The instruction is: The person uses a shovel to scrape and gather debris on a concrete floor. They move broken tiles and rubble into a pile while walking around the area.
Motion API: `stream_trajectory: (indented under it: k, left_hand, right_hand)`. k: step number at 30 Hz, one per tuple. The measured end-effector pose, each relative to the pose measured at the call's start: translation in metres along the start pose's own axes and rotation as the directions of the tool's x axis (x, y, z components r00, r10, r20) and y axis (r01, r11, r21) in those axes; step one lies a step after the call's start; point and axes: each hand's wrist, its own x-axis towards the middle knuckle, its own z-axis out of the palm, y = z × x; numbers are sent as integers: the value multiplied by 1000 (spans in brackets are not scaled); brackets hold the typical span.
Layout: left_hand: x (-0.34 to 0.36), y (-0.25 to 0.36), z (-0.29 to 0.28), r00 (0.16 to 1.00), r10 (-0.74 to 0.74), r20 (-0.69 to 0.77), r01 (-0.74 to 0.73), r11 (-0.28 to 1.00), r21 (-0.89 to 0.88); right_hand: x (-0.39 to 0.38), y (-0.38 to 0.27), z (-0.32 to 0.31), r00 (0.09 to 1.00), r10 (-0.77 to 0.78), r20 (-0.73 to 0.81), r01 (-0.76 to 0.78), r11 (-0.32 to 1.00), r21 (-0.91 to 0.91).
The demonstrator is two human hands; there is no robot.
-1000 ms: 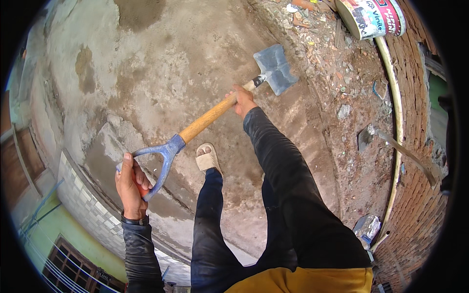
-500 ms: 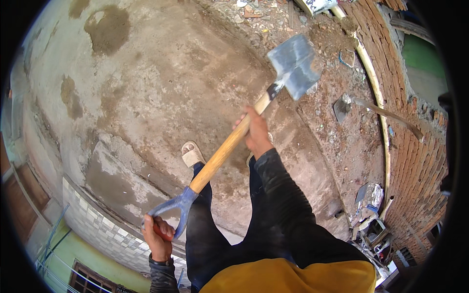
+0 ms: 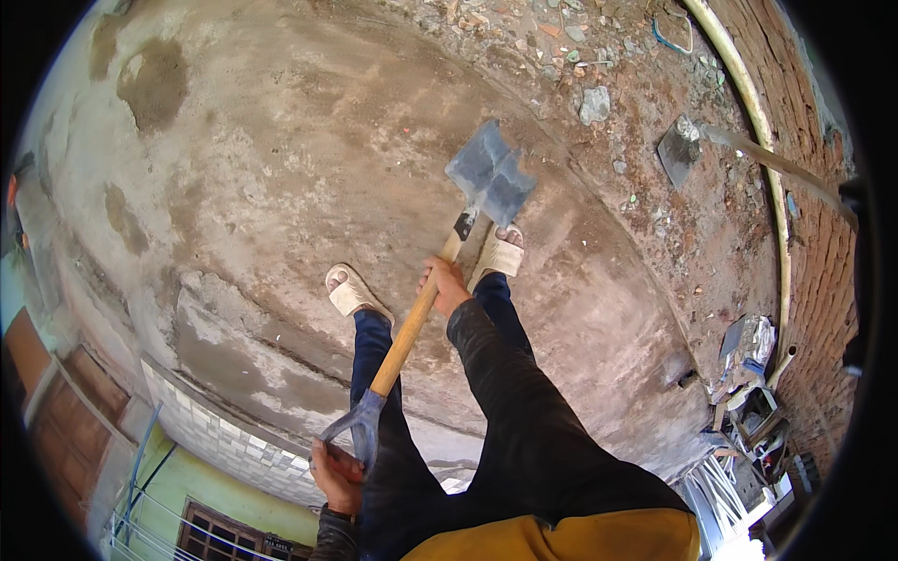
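Slanting across my body is a shovel (image 3: 410,335) with a wooden shaft, a blue D-shaped handle and a worn grey metal blade (image 3: 491,174). Fingers of my left hand (image 3: 337,475) wrap round the D-handle by my left thigh. Higher up, my right hand (image 3: 445,284) grips the shaft not far below the blade. The blade points away from me, above and just past my right foot; whether it touches the ground I cannot tell. Both feet wear light sandals (image 3: 350,294) on the rough concrete floor (image 3: 318,159).
To the right, a hoe (image 3: 680,152) lies on rubble-strewn dirt near a long pale pipe (image 3: 769,187) along a brick wall (image 3: 819,271). A stone (image 3: 594,106) sits beyond the blade. Scrap (image 3: 748,351) is heaped at lower right; a tiled strip (image 3: 234,432) edges the left.
The shovel blade has come nearer to me and left, drawn back from the rubble side. Both hands have moved down with it, still gripping. My view has shifted, and the right foot now shows.
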Motion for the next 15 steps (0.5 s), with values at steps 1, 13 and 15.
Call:
stream_trajectory:
  k: [1,13,15]
  left_hand:
    - [4,-3,12,994,35,102,-33,999,-23]
    - [18,-8,19,998,-69,-14,67,990,-125]
    - [12,-10,13,1000,-27,-6,25,988,-152]
  right_hand:
    - [5,-14,2,1000,0,-5,0,1000,-31]
    - [10,-38,-13,995,-104,6,104,991,-89]
    - [4,-38,-17,992,-112,61,119,983,-136]
